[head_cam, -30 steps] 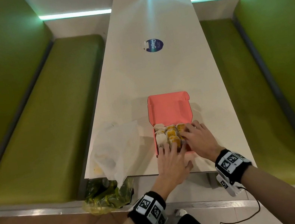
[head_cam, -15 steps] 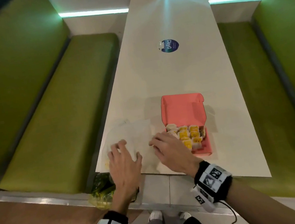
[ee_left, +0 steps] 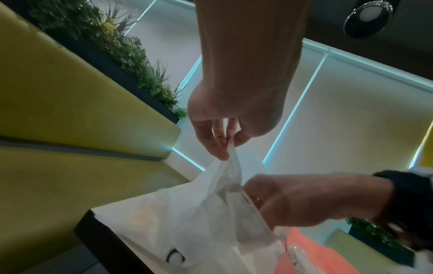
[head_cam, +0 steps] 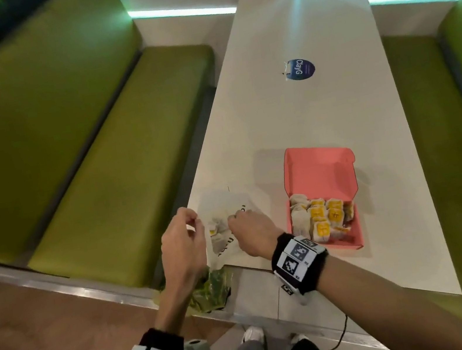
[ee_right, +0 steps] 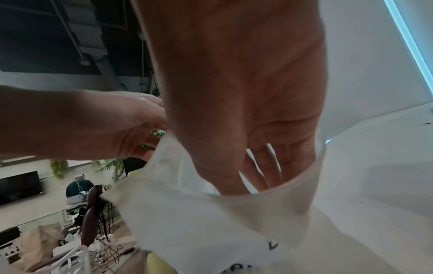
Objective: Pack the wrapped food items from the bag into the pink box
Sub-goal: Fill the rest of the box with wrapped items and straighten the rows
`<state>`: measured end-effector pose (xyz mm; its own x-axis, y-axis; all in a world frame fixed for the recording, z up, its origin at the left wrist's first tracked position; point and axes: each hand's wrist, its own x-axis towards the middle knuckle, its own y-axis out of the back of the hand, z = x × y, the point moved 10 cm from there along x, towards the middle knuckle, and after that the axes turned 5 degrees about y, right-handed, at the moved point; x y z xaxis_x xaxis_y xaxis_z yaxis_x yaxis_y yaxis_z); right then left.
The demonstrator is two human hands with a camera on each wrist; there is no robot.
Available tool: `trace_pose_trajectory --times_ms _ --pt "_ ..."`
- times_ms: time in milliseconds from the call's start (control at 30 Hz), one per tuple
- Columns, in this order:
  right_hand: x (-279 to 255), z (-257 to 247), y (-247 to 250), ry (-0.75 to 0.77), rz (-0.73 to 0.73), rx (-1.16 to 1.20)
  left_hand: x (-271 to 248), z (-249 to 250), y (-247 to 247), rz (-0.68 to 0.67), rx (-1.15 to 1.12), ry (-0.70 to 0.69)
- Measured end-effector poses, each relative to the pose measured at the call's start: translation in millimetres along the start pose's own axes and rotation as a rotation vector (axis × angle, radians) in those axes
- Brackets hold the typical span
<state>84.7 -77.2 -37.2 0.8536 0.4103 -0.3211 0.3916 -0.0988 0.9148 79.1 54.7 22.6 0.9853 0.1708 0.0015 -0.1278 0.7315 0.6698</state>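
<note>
Worktop (head_cam: 321, 115) runs away from you, long and pale; the open box (head_cam: 355, 240) sits to your right near its front edge, already holding rows of wrapped items (head_cam: 320, 217). The bag (head_cam: 223, 207) lies just left of the box at the front left corner. Your left hand (head_cam: 183, 245) pinches the bag's rim and lifts it, fingers (ee_left: 219, 146) closed on the film. Your right hand (head_cam: 251, 229) is nearer the food: it reaches down into the bag's mouth, fingers (ee_right: 269, 166) straight and loosely spread, gripping nothing visible. One yellow-marked item (head_cam: 212, 228) shows through the film, between your hands. How many remain: cannot tell. Fingertips hidden by the bag.
</note>
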Motion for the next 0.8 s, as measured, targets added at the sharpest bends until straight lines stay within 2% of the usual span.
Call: trace_pose_trajectory --times_ms 133,233,300,500,600,700,800 --pt "18 -18 -5 0.035 -0.070 0.034 -12 11 -18 -0.081 -0.033 -0.030" --pt "24 -30 -14 0.072 -0.210 -0.090 -20 17 -26 -0.105 -0.037 -0.082" --pt "24 -32 -19 0.084 -0.241 -0.148 -23 20 -28 -0.118 -0.039 -0.115" --pt "26 -26 -25 0.070 -0.122 0.002 -25 20 -28 -0.190 -0.059 -0.167" --pt "34 -14 -38 0.057 -0.090 0.145 -19 -8 -30 -0.216 -0.059 -0.069" --pt "28 1 -63 -0.018 -0.255 0.115 -1 -64 -29 -0.155 0.030 0.135" --pt "21 3 -67 -0.049 -0.269 0.190 10 -102 -44 -0.219 0.110 0.278"
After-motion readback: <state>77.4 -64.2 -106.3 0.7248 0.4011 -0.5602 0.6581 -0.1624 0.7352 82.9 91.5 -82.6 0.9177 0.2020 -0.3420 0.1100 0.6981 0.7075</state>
